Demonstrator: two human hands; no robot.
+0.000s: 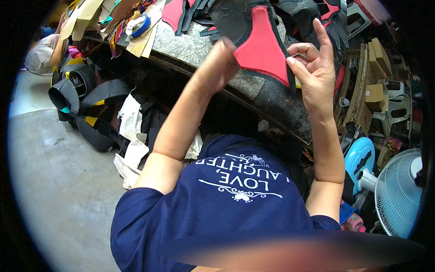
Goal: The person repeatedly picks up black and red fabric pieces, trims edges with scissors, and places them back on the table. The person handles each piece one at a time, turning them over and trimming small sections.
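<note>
Both my hands are raised over a grey stone worktable (190,45). They hold a black shoe-upper piece with a red pointed panel (260,43). My left hand (219,61) grips its lower left edge from behind, so the fingers are mostly hidden. My right hand (312,68) pinches the right edge between thumb and fingers, index finger pointing up. More black and red cut pieces (312,11) lie on the table beyond.
Black and yellow straps and pieces (81,97) and white scraps (131,136) are piled on the floor at left. Another person (43,52) sits far left. A white fan (398,195), a blue stool (360,158) and cardboard boxes (376,59) stand at right.
</note>
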